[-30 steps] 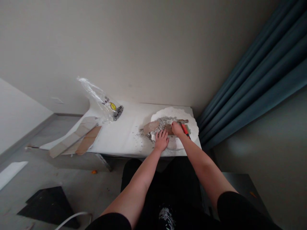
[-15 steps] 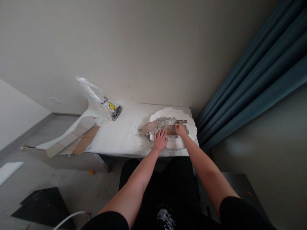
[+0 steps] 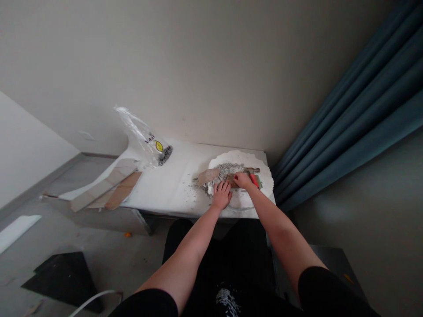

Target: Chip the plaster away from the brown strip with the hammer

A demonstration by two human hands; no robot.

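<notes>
My left hand (image 3: 222, 194) lies with its fingers spread, the fingertips on the near left edge of a brown wooden-looking piece (image 3: 234, 185). My right hand (image 3: 243, 180) is closed over the same piece; what its fingers pinch is too small to make out. Just right of that hand are a red object (image 3: 254, 179) and a green strip (image 3: 259, 181). Behind it lies a brown stick-like piece (image 3: 254, 170). Left of my hands, a flat pinkish-brown slab (image 3: 208, 176) rests beside grey crumbs (image 3: 228, 168). All this sits on a white scalloped mat (image 3: 243, 201).
The white-covered table (image 3: 175, 189) stands against the wall. A clear plastic bag (image 3: 142, 136) with dark contents stands at its back left, near cardboard pieces (image 3: 123, 190). Blue curtains (image 3: 343, 114) hang at right. Black sheets (image 3: 61, 279) lie on the floor.
My right hand has slid left along the brown piece, towards my left hand. The red object beside it now shows. My left hand stays in place, and the view has shifted slightly.
</notes>
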